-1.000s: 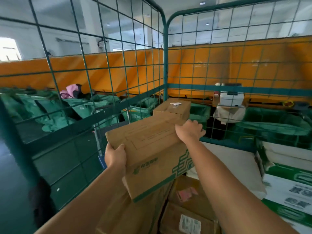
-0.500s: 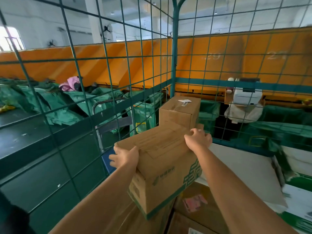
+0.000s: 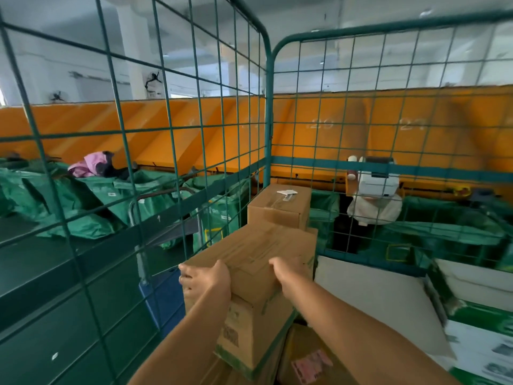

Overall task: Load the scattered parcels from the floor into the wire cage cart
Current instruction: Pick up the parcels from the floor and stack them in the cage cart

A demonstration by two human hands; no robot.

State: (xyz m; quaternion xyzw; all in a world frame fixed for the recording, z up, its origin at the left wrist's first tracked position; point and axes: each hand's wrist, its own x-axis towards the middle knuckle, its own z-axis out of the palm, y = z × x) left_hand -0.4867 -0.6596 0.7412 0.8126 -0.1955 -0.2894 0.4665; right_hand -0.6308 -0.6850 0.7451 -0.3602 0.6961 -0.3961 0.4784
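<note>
A brown cardboard parcel with green printing (image 3: 258, 254) sits inside the green wire cage cart (image 3: 268, 112), against its left mesh wall, on top of other boxes. My left hand (image 3: 204, 277) grips its near left corner, fingers curled over the side. My right hand (image 3: 288, 269) rests on its top near the right edge; its fingers are blurred. Behind it, in the cage's far corner, stands a smaller brown box (image 3: 279, 207) with a white slip on top.
Inside the cage to the right lie a flat white carton (image 3: 372, 295) and a white-and-green printed box (image 3: 483, 343); brown boxes (image 3: 311, 357) lie below. Outside the mesh are green sacks (image 3: 83, 195), a blue hand trolley (image 3: 163, 293), orange chutes (image 3: 166, 129) and a white printer (image 3: 377, 182).
The parcel has gone from tilted in the air to lying level against the left mesh, deeper in the cage. My right hand slid back from its far edge onto its top.
</note>
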